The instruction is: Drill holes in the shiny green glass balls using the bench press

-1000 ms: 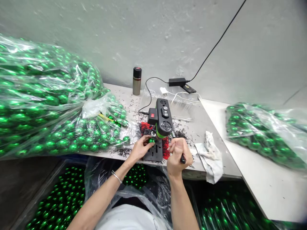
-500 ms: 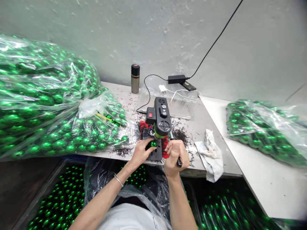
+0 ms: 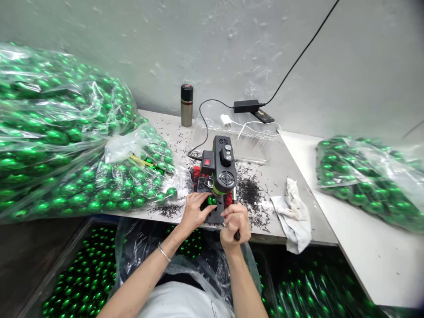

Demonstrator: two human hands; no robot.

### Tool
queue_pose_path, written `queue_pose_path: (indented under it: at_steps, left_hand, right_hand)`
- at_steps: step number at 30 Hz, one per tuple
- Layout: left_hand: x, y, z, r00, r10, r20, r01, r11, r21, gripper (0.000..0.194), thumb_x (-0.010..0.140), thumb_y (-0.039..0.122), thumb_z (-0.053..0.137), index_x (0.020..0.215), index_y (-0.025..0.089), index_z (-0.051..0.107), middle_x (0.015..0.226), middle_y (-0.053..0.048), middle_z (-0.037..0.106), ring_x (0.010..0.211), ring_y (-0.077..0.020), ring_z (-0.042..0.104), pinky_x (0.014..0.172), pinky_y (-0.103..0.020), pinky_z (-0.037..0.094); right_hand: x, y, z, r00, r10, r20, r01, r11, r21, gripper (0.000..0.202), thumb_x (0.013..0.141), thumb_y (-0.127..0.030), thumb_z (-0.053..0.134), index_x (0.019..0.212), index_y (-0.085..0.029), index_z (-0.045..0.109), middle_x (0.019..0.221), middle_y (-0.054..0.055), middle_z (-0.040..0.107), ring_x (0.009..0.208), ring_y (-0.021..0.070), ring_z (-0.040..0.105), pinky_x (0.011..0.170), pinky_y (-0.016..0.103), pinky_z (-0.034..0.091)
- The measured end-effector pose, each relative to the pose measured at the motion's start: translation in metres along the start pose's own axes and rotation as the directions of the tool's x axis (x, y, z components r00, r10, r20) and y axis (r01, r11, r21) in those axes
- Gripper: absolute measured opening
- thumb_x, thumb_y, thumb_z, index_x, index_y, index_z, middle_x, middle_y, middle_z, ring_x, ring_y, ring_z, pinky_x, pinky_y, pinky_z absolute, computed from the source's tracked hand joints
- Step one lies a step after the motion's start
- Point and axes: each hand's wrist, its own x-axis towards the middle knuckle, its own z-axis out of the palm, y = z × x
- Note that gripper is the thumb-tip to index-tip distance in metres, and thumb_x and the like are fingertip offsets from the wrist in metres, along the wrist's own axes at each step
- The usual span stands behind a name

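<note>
Between the thumb and fingers of my left hand [image 3: 194,211] sits a shiny green ball [image 3: 212,200], under the head of a small black bench drill press [image 3: 224,165]. My right hand [image 3: 236,225] is wrapped round the black-ended lever handle [image 3: 236,236] at the press's right side. The press's black base plate [image 3: 216,217] lies beneath the ball. Any tool tip is hidden by the press head. Red material [image 3: 228,198] shows around the base, and a heap of small black bits [image 3: 249,192] lies to the right.
A large clear bag of green balls [image 3: 66,141] fills the left; a smaller bag [image 3: 364,176] lies right. A bottle [image 3: 187,106], a power adapter [image 3: 247,106] and a white cloth [image 3: 293,214] are on the table [image 3: 159,121]. Below are more green balls [image 3: 82,269].
My right hand has moved left and slightly down with the lever handle. My left hand stays at the green ball. The view has shifted slightly.
</note>
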Motion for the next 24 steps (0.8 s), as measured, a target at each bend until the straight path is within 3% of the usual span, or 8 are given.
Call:
queue_pose_path:
  at_steps: [3, 12, 20, 24]
  left_hand:
    - [0.0, 0.002, 0.0, 1.0, 0.002, 0.005, -0.002, 1.0, 0.004, 0.028, 0.087, 0.031, 0.075, 0.111, 0.018, 0.071, 0.107, -0.012, 0.077, 0.099, -0.0283, 0.069, 0.093, -0.046, 0.049]
    - [-0.001, 0.002, 0.0, 1.0, 0.001, 0.006, -0.001, 1.0, 0.003, 0.027, 0.089, 0.032, 0.073, 0.112, 0.019, 0.07, 0.107, -0.011, 0.077, 0.099, -0.0271, 0.069, 0.093, -0.045, 0.049]
    - [-0.001, 0.002, 0.0, 0.999, -0.033, 0.034, 0.034, 0.999, -0.018, 0.026, 0.089, 0.032, 0.072, 0.111, 0.02, 0.071, 0.108, -0.011, 0.077, 0.101, -0.0272, 0.068, 0.096, -0.047, 0.049]
    - [0.002, 0.0, 0.001, 0.999, -0.042, 0.033, 0.043, 0.998, -0.043, 0.026, 0.086, 0.03, 0.075, 0.11, 0.02, 0.072, 0.108, -0.01, 0.077, 0.103, -0.0274, 0.068, 0.099, -0.048, 0.049]
  right_hand:
    - [-0.013, 0.012, 0.003, 0.997, -0.069, -0.015, 0.069, 0.998, -0.012, 0.033, 0.1, -0.02, 0.037, 0.068, -0.021, 0.046, 0.071, -0.003, 0.054, 0.063, 0.0102, 0.057, 0.082, 0.037, 0.054]
    - [-0.022, 0.022, 0.009, 0.994, -0.087, -0.065, 0.085, 0.996, -0.022, 0.037, 0.102, -0.022, 0.031, 0.067, -0.021, 0.044, 0.072, -0.003, 0.051, 0.062, 0.0104, 0.059, 0.079, 0.038, 0.056]
    - [-0.023, 0.028, 0.002, 0.987, -0.148, 0.065, 0.151, 0.988, -0.041, 0.033, 0.101, -0.024, 0.036, 0.069, -0.021, 0.045, 0.073, -0.002, 0.054, 0.065, 0.0116, 0.063, 0.077, 0.036, 0.055]
    - [-0.008, 0.012, 0.002, 0.999, -0.047, -0.013, 0.047, 0.999, -0.014, 0.036, 0.101, -0.021, 0.035, 0.066, -0.021, 0.041, 0.069, -0.004, 0.052, 0.062, 0.0106, 0.059, 0.076, 0.034, 0.052]
